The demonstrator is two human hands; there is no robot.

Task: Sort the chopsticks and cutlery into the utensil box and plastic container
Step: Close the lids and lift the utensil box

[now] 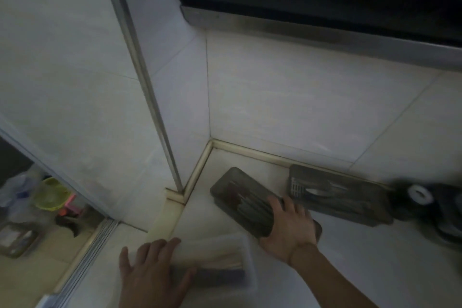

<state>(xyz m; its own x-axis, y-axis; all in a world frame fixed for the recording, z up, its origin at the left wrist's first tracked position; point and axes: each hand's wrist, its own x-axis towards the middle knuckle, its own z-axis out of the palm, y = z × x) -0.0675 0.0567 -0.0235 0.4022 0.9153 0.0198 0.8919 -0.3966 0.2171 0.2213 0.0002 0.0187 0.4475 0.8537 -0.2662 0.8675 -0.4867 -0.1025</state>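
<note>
A grey lidded utensil box [240, 195] lies at an angle on the white counter, with dark sticks showing through its lid. My right hand [287, 227] rests flat on its near end, fingers spread. A clear plastic container [247, 265] sits at the counter's front, with pale chopsticks [225, 260] lying inside. My left hand [152, 272] lies over the container's left part with straight fingers. Behind, a second grey slotted cutlery tray [350, 197] stands against the wall with metal cutlery in it.
Tiled walls meet in a corner behind the boxes. Dark round objects and a white roll [420, 194] stand at the right. A sliding door rail [92, 245] runs at the left, with a green bowl [50, 192] and clutter beyond it.
</note>
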